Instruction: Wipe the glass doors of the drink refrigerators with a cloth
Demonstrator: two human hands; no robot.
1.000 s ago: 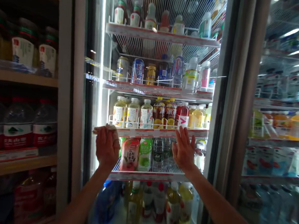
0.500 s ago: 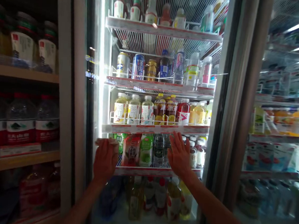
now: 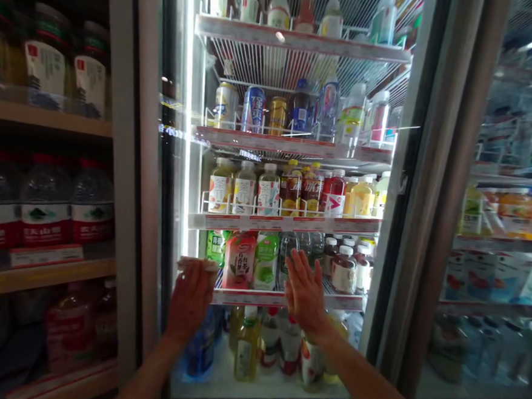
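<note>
A tall glass fridge door stands in front of me, closed, with lit shelves of drinks behind it. My left hand (image 3: 192,297) presses a pale folded cloth (image 3: 197,265) against the lower left of the glass; most of the cloth is hidden under the fingers. Farther right, my right hand (image 3: 305,293) rests flat on the glass, fingers stretched out and holding nothing. Between the hands, behind the glass, stand a red drink pack (image 3: 238,261) and a green drink pack (image 3: 266,261). Dark-labelled jars (image 3: 344,270) show right of my right hand.
Wooden shelving at the left holds large water bottles (image 3: 42,202) with red labels. A grey metal door frame (image 3: 446,194) divides this fridge from another glass-fronted one on the right. Tea bottles (image 3: 244,189) line the middle shelf, and cans (image 3: 253,109) stand above.
The camera view has shifted slightly, tilting down. My right hand has slid a little down and left across the glass. The left hand with the cloth sits slightly lower and farther right in view.
</note>
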